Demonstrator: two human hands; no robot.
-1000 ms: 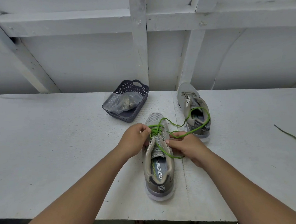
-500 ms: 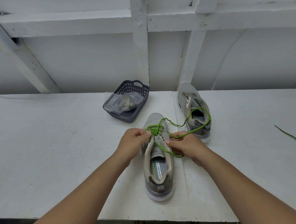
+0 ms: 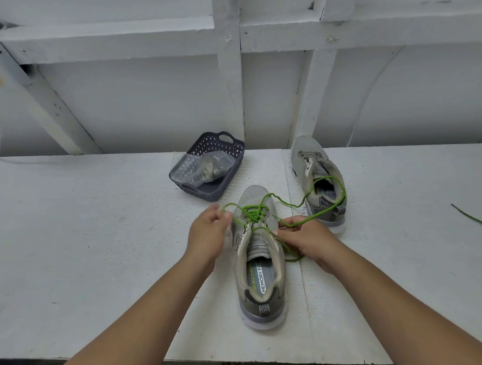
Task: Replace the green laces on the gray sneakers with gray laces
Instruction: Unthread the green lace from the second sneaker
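A gray sneaker (image 3: 260,281) lies toe-away on the white table in front of me, its green lace (image 3: 252,212) partly loosened over the eyelets. My left hand (image 3: 209,234) pinches a strand of the green lace at the shoe's left side and holds it out to the left. My right hand (image 3: 301,235) grips the shoe's right edge with the lace running under its fingers. One long end of the lace loops over the second gray sneaker (image 3: 319,178), which has no lace in its eyelets. Gray laces sit in a clear bag (image 3: 205,168).
A dark gray plastic basket (image 3: 227,149) holding the bag stands behind the near shoe. A dark green lace (image 3: 476,221) lies on the table at the far right. A white wall with beams closes the back. The table's front edge runs just below the shoe's heel.
My left hand has drawn a strand of the green lace out to the left, away from the eyelets. The right hand stays on the shoe.
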